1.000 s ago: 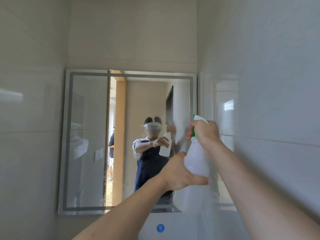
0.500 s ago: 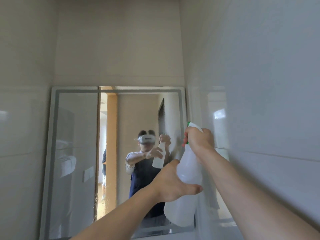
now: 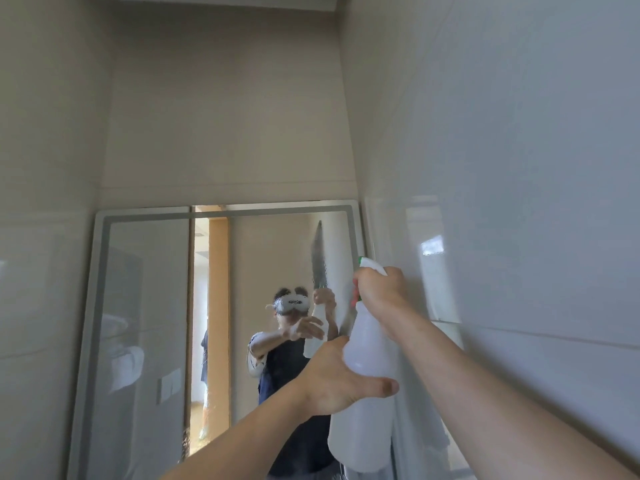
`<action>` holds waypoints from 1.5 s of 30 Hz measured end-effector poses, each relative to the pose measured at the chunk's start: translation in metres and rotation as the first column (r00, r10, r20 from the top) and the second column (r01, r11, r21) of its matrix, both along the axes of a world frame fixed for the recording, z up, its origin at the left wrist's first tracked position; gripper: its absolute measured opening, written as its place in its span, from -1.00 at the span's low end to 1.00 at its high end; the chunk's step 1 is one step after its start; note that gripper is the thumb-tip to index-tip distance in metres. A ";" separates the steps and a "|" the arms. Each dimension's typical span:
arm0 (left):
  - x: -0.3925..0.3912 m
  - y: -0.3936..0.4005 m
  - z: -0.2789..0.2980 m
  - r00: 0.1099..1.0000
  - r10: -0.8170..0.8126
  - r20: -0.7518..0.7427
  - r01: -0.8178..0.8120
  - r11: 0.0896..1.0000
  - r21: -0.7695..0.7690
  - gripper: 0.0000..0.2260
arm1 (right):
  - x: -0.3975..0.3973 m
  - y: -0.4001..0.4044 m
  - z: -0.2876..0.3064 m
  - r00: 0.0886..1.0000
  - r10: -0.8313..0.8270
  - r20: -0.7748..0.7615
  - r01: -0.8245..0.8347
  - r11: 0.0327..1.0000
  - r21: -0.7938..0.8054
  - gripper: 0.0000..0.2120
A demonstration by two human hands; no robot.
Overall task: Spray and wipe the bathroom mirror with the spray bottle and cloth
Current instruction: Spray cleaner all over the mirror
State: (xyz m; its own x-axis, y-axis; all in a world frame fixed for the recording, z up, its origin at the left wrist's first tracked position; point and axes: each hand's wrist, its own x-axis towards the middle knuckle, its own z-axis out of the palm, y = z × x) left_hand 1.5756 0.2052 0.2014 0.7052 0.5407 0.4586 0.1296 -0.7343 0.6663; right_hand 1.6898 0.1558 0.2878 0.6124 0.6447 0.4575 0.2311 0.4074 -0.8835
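In the corner where the mirror (image 3: 149, 306) meets the glossy tiled right wall (image 3: 519, 168), the spray bottle (image 3: 367, 386) is held up close to the mirror's right edge, with open glass to its left. The right hand (image 3: 381, 289) grips the green-and-white trigger head, while the left hand (image 3: 339, 379) wraps the translucent white body. Its contents cannot be made out.

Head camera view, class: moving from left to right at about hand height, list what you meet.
Left wall → mirror → left hand → spray bottle → right hand → right tiled wall.
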 end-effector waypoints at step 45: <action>-0.011 -0.005 0.079 0.993 0.118 -0.018 -0.113 0.979 0.167 -0.74 | 0.003 0.002 0.073 0.999 0.035 -0.042 -0.029 0.990 0.136 -0.58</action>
